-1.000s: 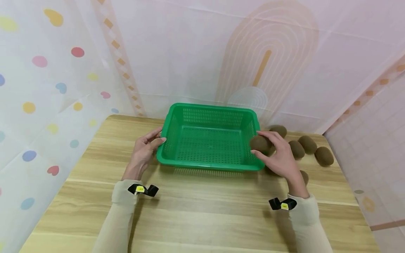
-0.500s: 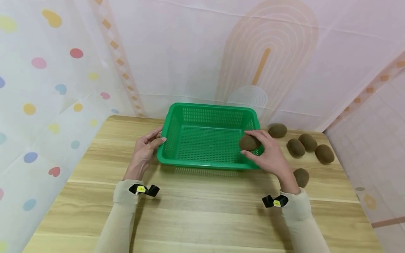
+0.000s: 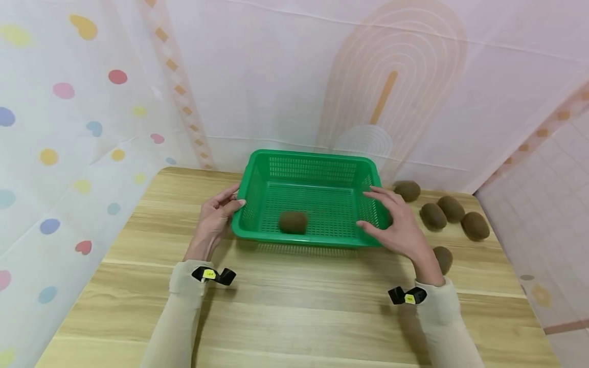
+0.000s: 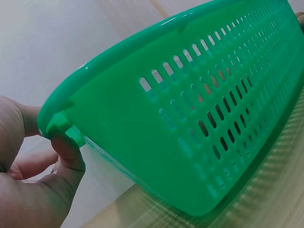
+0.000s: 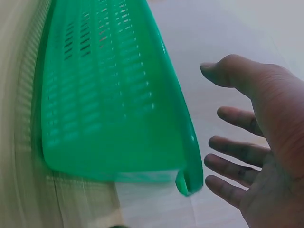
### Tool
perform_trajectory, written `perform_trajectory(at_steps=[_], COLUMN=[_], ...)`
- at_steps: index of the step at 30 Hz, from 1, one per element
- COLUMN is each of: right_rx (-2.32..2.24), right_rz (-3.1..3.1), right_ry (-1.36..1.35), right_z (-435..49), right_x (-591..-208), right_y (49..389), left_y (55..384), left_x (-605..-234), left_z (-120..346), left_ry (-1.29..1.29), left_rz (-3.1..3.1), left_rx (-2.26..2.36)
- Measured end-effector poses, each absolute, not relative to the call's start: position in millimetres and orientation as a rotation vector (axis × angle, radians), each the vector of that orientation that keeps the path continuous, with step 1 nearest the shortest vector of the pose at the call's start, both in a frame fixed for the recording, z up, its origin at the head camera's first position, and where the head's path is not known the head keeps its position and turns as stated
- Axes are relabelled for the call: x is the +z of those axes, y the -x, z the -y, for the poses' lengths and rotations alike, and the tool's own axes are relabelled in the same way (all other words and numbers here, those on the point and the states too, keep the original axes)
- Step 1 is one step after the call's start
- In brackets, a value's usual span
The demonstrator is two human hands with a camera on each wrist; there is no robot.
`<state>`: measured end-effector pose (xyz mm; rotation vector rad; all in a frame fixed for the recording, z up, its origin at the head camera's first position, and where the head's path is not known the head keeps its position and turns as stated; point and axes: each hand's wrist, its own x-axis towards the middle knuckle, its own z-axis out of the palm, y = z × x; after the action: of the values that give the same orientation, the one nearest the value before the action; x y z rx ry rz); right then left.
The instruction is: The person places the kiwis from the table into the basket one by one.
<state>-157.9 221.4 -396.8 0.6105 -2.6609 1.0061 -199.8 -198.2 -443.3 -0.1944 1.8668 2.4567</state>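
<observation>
A green plastic basket (image 3: 306, 240) with slotted walls stands on the wooden table. My left hand (image 3: 216, 220) grips its left rim, thumb on the edge and fingers around the outside; the left wrist view shows this pinch on the rim (image 4: 85, 69) up close. One brown kiwi (image 3: 293, 223), slightly blurred, is inside the basket, left of centre by the front wall. Over the basket's right rim is my right hand (image 3: 398, 225), its fingers spread and holding nothing. In the right wrist view those loose fingers (image 5: 240, 149) are apart from the basket's rim (image 5: 183, 118).
To the right of the basket several kiwis lie on the table: one kiwi (image 3: 408, 190) at the back, a cluster with another kiwi (image 3: 475, 226) at the far right, and a kiwi (image 3: 443, 259) partly behind my right wrist. A patterned curtain (image 3: 276, 76) borders the table's back.
My right hand carried a kiwi over the right rim into the basket and let it go. The kiwi moved left along the basket; the hand drew back right. The left hand kept its hold.
</observation>
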Motion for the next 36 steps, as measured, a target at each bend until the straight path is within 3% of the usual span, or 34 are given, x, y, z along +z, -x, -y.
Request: perform_trajectory(at_steps=[36], right_rx=[0.964], right_rz=[2.753], right_ry=[-0.326], right_z=[-298], right_x=[-413], right_y=[133], left_y=[198], left_x=[-443], left_z=[196], left_ry=[0.210], left_rz=[-1.868], left_rx=[2.440])
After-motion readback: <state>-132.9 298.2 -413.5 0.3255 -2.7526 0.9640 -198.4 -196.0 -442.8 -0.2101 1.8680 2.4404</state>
